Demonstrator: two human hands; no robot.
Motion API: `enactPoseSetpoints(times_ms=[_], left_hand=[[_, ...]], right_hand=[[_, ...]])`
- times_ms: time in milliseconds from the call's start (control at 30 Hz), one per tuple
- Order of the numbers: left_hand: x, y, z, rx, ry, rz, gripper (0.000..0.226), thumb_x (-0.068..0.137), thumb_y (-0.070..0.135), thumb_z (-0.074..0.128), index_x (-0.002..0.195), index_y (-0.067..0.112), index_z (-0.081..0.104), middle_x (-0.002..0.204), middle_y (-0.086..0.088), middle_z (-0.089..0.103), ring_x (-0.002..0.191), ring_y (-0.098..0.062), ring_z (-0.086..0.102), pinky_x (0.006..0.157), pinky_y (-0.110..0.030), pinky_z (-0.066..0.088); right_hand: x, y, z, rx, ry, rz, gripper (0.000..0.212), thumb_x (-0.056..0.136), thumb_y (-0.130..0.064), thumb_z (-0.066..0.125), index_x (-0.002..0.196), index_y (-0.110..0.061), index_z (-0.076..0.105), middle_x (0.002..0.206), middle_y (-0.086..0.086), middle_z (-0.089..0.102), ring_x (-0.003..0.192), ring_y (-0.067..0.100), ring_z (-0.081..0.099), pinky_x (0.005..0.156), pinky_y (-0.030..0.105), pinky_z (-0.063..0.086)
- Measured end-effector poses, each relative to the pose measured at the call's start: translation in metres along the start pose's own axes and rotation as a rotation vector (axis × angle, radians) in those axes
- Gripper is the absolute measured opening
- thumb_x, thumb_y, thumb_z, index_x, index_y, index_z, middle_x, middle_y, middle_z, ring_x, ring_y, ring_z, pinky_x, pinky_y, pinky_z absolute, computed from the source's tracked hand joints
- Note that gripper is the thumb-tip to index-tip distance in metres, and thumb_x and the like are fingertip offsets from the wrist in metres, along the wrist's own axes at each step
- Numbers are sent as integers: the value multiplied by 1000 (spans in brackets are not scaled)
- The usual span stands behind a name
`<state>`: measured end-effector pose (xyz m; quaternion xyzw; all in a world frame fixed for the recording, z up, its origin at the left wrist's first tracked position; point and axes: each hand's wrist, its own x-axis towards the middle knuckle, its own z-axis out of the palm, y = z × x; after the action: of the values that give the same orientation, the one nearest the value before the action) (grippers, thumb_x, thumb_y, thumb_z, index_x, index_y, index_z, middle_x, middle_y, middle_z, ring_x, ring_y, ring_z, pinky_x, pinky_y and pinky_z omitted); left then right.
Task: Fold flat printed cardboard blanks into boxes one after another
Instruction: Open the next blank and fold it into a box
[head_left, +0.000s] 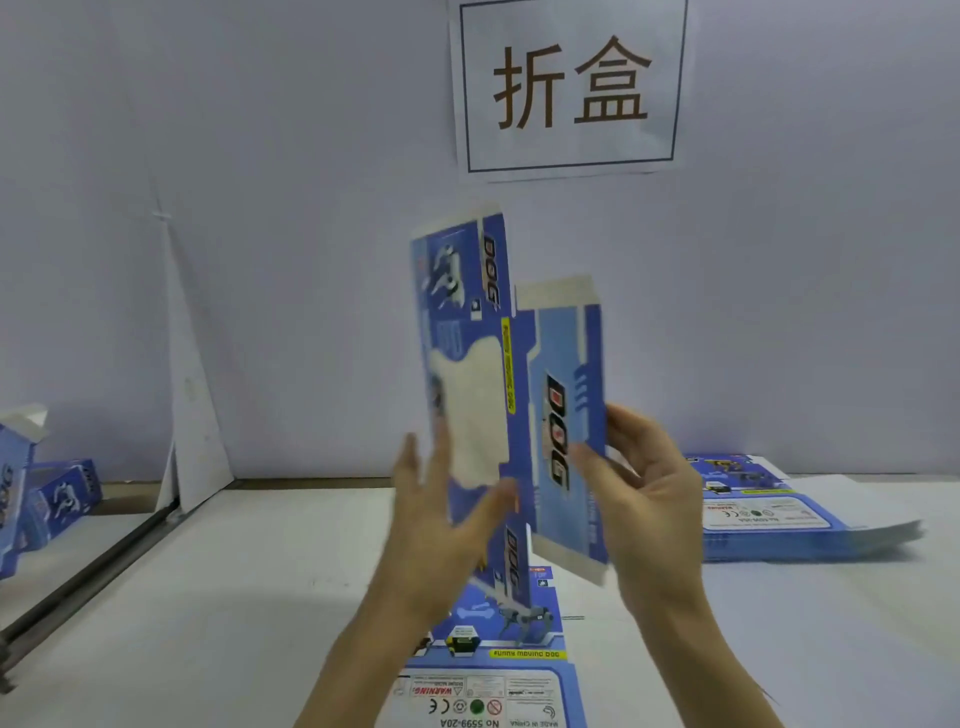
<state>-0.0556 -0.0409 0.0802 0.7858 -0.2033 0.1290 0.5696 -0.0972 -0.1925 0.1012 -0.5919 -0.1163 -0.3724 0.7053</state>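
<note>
- The blank (561, 338) stood upright in the air above the counter (208, 597).
- The left hand (441, 519) pinched its windowed panel, thumb in front.
- The right hand (644, 493) pinched its right edge, thumb in front.

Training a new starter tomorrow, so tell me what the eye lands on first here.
A blue cardboard blank printed DOG stands upright mid-frame, pinched by the left grip and right grip. Above it, a white wall sign bears two large brown characters. A stack of flat blanks lies on the table at right, folded boxes at far left.
</note>
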Motion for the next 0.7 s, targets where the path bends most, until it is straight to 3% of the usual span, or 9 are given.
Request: enactPoseSetpoints(times_ms=[67,100,167,267,333,400,500,567,700], left_hand=[[-9,11,13,-298,-226,59,86,60,83,62,136,59,29,145,19,43,136,2,35,110,-25,34],[-11,14,16,-443,-276,53,83,59,79,67,132,51,40,131,16,58,127,-4,50,102,-27,45],[-8,12,12,-618,-229,24,65,69,61,72,123,30,54,114,2,70,110,-16,65,83,-29,55],[-2,13,-4,-641,-73,-37,37,79,37,62,113,22,65,104,-9,73,95,-27,70,75,-37,59],[2,9,-15,-597,-16,4,26,78,33,59,103,36,67,104,-4,73,95,-26,70,77,-39,58],[4,10,-23,-575,38,39,23,79,32,60,99,44,63,101,-1,73,91,-25,71,67,-35,59],[5,9,-26,-611,104,17,25,89,21,58,107,38,57,95,1,73,80,-21,73,53,-28,56],[4,11,-29,-630,106,-2,32,82,20,67,110,33,57,94,0,74,79,-20,73,53,-26,56],[-3,7,-38,-795,-197,-20,71,41,36,93,105,27,65,98,-1,74,88,-18,72,61,-27,58]], right_hand=[[-10,-3,13,30,-264,-37,29,86,3,64,104,-19,70,103,-5,74,95,10,70,76,21,55],[-14,-5,17,-8,-415,-35,27,88,-3,60,106,-20,72,110,-5,72,104,9,67,83,22,54],[-14,-5,15,-128,-526,-49,30,90,-14,52,109,-28,71,123,-13,66,120,5,57,97,24,48],[-3,-2,-2,-402,-312,-61,36,92,-28,57,128,-36,57,139,-25,49,133,-2,39,106,20,38],[5,1,-19,-642,-279,18,63,87,-45,63,143,-36,37,152,-18,30,140,3,27,111,37,37],[11,1,-35,-743,-382,81,88,68,-64,64,145,-45,26,156,-23,12,142,3,19,111,38,37],[12,3,-42,-858,-617,55,97,53,-81,67,137,-62,21,150,-38,-5,139,-5,13,108,29,31],[12,5,-38,-883,-592,-1,93,54,-80,66,135,-60,28,150,-36,0,136,-5,16,106,26,31],[10,9,-33,-904,-308,-232,77,67,-61,64,136,-29,48,140,-18,32,127,1,35,84,-8,31]])
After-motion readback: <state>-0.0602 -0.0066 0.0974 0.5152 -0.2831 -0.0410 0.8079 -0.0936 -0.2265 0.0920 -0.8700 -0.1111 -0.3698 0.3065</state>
